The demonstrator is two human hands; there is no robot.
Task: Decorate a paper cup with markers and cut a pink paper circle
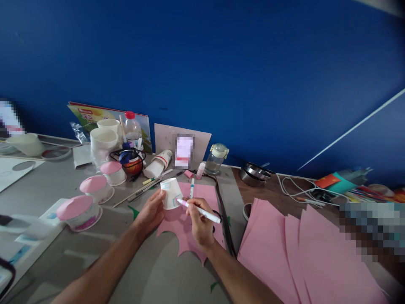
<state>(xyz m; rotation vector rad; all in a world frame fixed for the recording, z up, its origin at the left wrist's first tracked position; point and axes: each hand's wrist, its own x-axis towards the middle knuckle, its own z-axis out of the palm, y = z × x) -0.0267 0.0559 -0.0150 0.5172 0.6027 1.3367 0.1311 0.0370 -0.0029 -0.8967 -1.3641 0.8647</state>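
In my left hand (153, 213) is a white paper cup (170, 190), tilted on its side and gripped by the edge. Faint blue-green outlines are drawn on its wall. My right hand (201, 223) holds a white marker (207, 214), its pinkish tip end at the cup's surface. Beneath both hands lies a pink paper sheet (190, 238) with scalloped cut-outs along its near edge. A second marker (192, 188) with a blue-green band rests on that sheet, just beyond the cup.
Several pink-topped cups (93, 188) stand at the left, near stacked white cups (104, 141). A glass jar (216, 159) and a phone (184, 150) stand at the back. Pink paper sheets (268, 245) and a dark cable (226, 219) lie to the right.
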